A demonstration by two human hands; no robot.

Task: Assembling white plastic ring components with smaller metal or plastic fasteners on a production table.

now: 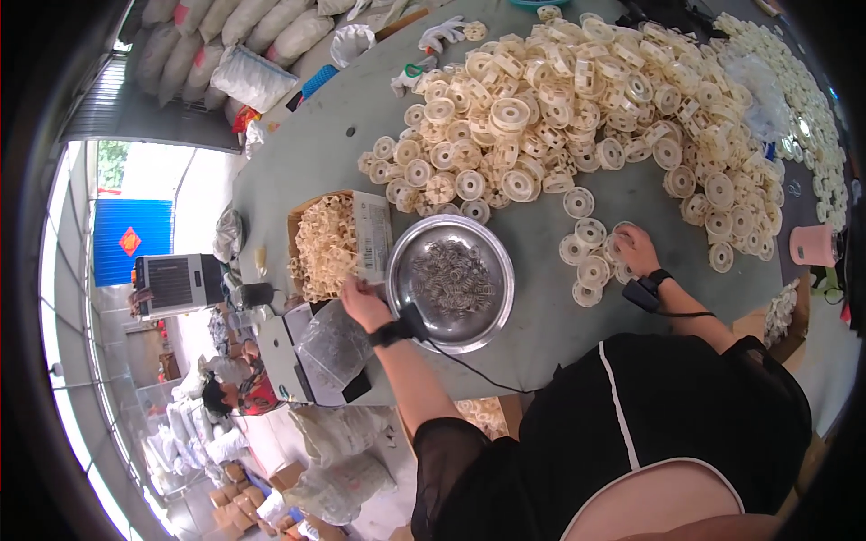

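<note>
My left hand (365, 307) is at the near edge of a cardboard box (374, 236) heaped with small cream plastic pieces (327, 243). Its fingers are bent together against the pieces; what they pinch is too small to make out. Right of this hand stands a round metal bowl (501, 320) of small metal springs (454, 278). My right hand (637, 251) is closed, fingers curled on a round cream plastic wheel, partly hidden under them. Several similar wheels (593, 271) lie flat in a cluster just to its left.
A large pile of cream wheels (541, 108) covers the table's far side. A clear plastic bag (336, 347) lies at the left edge, gloves (442, 36) at the back, a pink cup (814, 245) at the right. Black cords run from both wristbands. Someone in red (257, 392) is beyond the table.
</note>
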